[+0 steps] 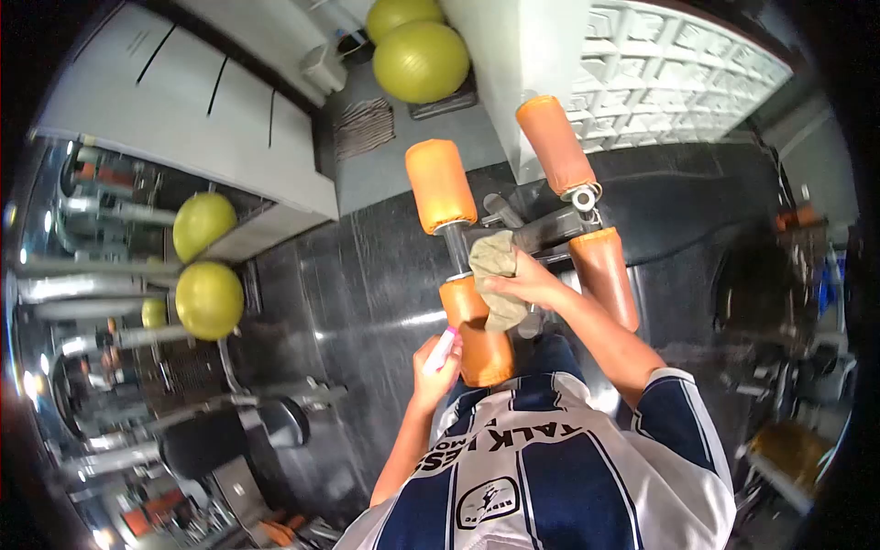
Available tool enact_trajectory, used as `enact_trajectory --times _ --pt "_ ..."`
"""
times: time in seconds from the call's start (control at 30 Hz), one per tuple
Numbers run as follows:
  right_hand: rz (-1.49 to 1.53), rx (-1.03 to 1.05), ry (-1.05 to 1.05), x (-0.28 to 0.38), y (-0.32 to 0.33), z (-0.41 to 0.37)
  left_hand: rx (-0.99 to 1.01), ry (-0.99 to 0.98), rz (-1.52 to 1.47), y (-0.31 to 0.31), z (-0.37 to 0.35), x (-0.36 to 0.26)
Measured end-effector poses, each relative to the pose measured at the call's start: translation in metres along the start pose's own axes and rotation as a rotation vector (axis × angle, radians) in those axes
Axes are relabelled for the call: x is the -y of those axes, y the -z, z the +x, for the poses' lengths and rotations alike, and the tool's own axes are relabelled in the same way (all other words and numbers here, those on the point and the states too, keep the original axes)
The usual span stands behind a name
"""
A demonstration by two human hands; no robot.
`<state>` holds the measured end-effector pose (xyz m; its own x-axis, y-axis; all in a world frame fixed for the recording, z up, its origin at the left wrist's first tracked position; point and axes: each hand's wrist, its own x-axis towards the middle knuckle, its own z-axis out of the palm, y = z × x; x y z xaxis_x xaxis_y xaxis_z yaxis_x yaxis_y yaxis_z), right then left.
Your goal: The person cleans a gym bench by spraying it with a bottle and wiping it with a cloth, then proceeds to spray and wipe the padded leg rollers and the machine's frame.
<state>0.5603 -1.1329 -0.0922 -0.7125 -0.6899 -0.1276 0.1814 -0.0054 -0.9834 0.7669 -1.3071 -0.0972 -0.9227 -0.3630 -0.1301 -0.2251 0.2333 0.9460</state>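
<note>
Nearest me, my left hand grips a bottle just beside the orange pad, which runs lengthwise away from me; my right hand presses a cloth onto its far end.

Cloth drapes over the orange roller pad.

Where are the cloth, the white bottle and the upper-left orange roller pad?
cloth (493, 255): head view, bunched part above the right hand (530, 286).
white bottle (443, 349): head view, body, in the left hand (431, 368).
orange roller pad (440, 183): head view, middle of padding.
</note>
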Motion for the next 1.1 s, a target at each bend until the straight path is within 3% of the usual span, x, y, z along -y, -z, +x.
enact_trajectory --times 0.03,0.1,0.13,0.17,0.23,0.27,0.4,0.47,0.57,0.63,0.73,0.83,0.9,0.97,1.03,1.1 --pt "-0.098 0.002 0.048 0.003 -0.001 0.008 0.075 -0.088 -0.010 0.009 0.010 0.013" --pt "-0.308 -0.029 -0.005 -0.031 -0.018 0.018 0.164 -0.047 -0.095 0.027 0.024 0.022" --pt "-0.685 -0.003 0.035 -0.060 -0.031 0.020 0.209 0.005 -0.129 0.037 0.031 0.026" --pt "-0.808 -0.134 0.116 -0.066 -0.065 0.000 0.260 0.009 -0.127 0.050 0.035 0.028" --pt "-1.142 -0.082 0.209 -0.060 -0.096 -0.039 0.420 0.046 -0.024 0.081 0.053 0.031" --pt "-1.154 -0.104 0.192 -0.061 -0.101 -0.056 0.433 -0.023 0.033 0.092 0.062 0.045" --pt "-0.885 -0.239 0.079 -0.072 -0.140 -0.119 0.537 -0.098 0.126 0.102 0.095 0.043" --pt "-0.816 -0.353 -0.020 -0.077 -0.150 -0.145 0.677 -0.366 0.198 0.088 0.105 0.021" --pt "-0.683 -0.475 -0.119 -0.076 -0.159 -0.185 0.903 -0.561 0.259 0.049 0.113 -0.004" --pt "-0.074 -0.564 -0.657 -0.060 -0.147 -0.206 1.026 -0.529 0.291 0.025 0.113 0.001" --pt "0.323 -0.826 -0.371 -0.076 -0.132 -0.222 1.171 -0.583 0.340 -0.003 0.108 0.028" --pt "0.379 -0.894 -0.119 -0.048 -0.107 -0.199 1.051 -0.555 0.363 0.008 0.096 0.032" --pt "0.287 -0.895 -0.026 -0.032 -0.088 -0.166 1.032 -0.544 0.386 0.017 0.090 0.037" --pt "-0.199 -0.713 0.002 -0.074 -0.053 -0.120 0.998 -0.493 0.416 0.024 0.084 0.040" --pt "-0.560 -0.492 0.099 -0.035 -0.052 -0.067 0.957 -0.500 0.417 0.028 0.081 0.043" --pt "-0.878 -0.479 -0.061 -0.072 -0.070 -0.026 0.923 -0.497 0.414 0.035 0.075 0.051"
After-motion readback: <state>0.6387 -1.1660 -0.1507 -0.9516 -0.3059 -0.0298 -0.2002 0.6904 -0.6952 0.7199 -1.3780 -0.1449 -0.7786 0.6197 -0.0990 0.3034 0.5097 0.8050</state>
